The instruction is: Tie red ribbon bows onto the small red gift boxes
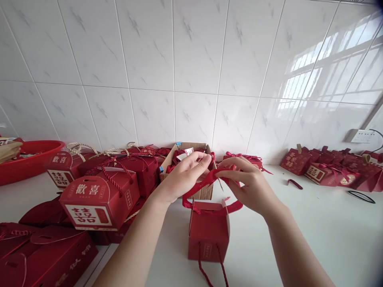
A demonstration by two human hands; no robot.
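Observation:
A small red gift box point(208, 231) stands upright on the white table in front of me, with a twisted red cord handle point(204, 273) hanging from its near side. A red ribbon point(197, 186) runs through the top of the box and rises in loops above it. My left hand point(187, 173) is closed at the ribbon's upper left part, thumb and fingers pinched together. On the other side my right hand point(247, 181) grips the ribbon between thumb and index finger. Both hands are above the box, not touching its walls.
Several red gift boxes point(98, 199) with cord handles are piled on the left, near a red basin point(36, 159). Behind my hands an open cardboard box point(206, 193) holds red items. More red boxes point(323, 173), a black loop point(361, 197) and a power strip point(362, 136) are at the right.

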